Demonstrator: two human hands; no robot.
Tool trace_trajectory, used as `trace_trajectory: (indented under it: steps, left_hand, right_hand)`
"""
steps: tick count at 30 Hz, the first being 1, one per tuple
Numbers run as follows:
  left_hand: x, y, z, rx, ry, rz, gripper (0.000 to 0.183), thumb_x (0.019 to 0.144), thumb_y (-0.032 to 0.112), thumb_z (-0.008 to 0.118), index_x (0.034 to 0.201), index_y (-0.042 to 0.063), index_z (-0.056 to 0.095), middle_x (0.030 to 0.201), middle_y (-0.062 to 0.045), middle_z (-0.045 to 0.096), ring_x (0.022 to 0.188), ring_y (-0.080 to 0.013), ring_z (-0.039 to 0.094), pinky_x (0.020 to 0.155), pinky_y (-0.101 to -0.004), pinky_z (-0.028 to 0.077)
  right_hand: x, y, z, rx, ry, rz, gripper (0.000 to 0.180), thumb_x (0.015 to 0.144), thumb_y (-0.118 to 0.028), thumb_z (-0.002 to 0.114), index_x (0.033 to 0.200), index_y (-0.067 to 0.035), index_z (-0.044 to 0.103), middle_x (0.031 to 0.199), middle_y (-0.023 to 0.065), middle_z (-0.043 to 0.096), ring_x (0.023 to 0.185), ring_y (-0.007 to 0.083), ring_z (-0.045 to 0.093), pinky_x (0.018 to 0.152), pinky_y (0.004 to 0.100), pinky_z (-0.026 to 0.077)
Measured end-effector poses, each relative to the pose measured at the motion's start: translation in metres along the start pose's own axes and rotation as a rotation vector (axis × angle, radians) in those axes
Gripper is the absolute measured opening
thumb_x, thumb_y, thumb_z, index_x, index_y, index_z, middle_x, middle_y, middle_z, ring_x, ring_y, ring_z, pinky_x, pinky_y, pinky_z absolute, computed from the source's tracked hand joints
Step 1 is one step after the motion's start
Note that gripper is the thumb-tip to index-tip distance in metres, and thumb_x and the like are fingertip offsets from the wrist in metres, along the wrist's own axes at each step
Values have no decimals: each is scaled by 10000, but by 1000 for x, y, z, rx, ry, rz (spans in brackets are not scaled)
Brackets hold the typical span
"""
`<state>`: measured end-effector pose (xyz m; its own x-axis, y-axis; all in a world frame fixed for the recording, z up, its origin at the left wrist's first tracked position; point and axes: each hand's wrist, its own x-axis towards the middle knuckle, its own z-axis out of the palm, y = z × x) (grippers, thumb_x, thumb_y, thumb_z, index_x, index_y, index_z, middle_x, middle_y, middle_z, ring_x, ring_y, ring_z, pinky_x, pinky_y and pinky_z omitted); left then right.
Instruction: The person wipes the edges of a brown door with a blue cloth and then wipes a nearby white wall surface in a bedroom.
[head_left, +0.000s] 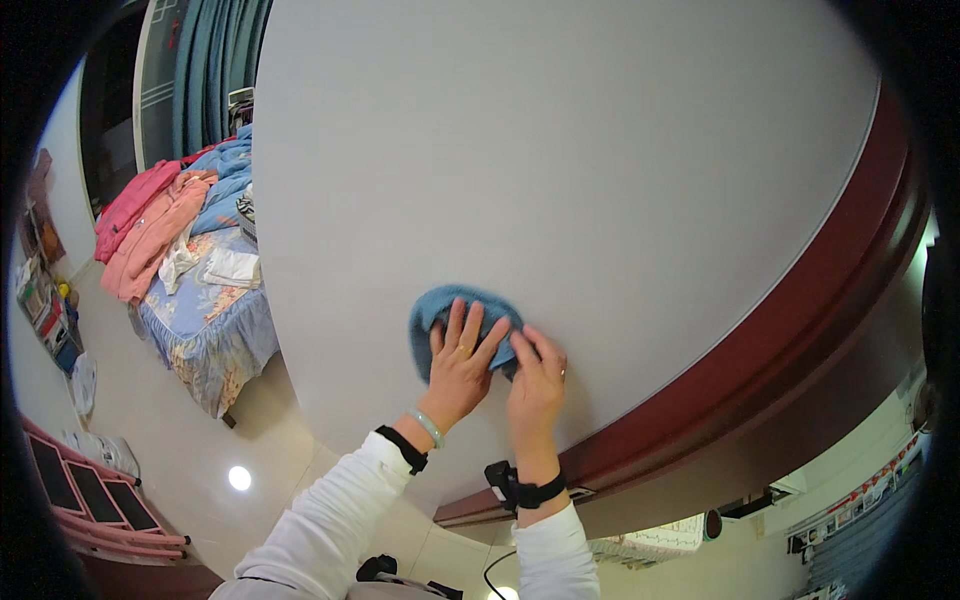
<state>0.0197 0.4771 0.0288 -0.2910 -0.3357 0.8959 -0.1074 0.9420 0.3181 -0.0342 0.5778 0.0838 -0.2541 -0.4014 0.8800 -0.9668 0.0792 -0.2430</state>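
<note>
A blue cloth (431, 307), bunched into a rounded pad, lies against a smooth pale wall (562, 165). My left hand (459, 375) presses it to the wall, fingers spread over its middle. A ring and a pale green bangle show on that hand and wrist. My right hand (538, 386) has its fingertips at the cloth's right edge and seems to pinch it; its thumb is hidden. Each wrist wears a black strap, the right one carrying a small black device (501, 484).
A dark red wooden door frame (675, 420) borders the wall on the right. Left of the wall stands a bed (195, 300) with pink jackets (154, 225) and folded white cloth (232, 268). A pink folding step ladder (97, 487) leans at lower left above the tiled floor (262, 442).
</note>
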Motion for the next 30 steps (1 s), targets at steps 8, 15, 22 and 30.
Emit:
trace_trajectory:
  steps: [8,15,22,30]
  left_hand:
    - [-121,-37,21,-6,-239,-128,734,715,141,762,1378,191,450,1532,-161,189,1397,-429,181,966,-719,230]
    - [-156,-27,-8,-367,-389,-402,632,844,158,654,1417,95,395,1545,-250,74,1411,-468,94,1123,-494,206]
    - [-124,-8,-18,-508,-208,-612,386,845,-45,512,1207,52,601,1538,-219,170,1388,-374,266,1038,-395,361]
    - [-18,6,-50,-416,82,-196,445,794,-118,553,1209,41,584,1498,-203,275,1282,-358,437,988,-402,440]
  right_hand:
    - [-88,24,32,-172,-190,-24,274,743,-48,613,979,-141,716,1019,24,598,976,234,547,864,376,433]
    - [-153,28,57,101,-451,349,327,775,6,596,1085,-77,657,1117,94,570,1014,309,566,847,389,483]
    - [-190,19,80,624,-359,742,411,853,-2,603,1249,-39,497,1281,128,465,1097,252,537,867,343,499]
    - [-73,-35,52,551,-47,609,352,898,-33,561,1239,-37,471,1269,110,451,1190,224,459,930,350,457]
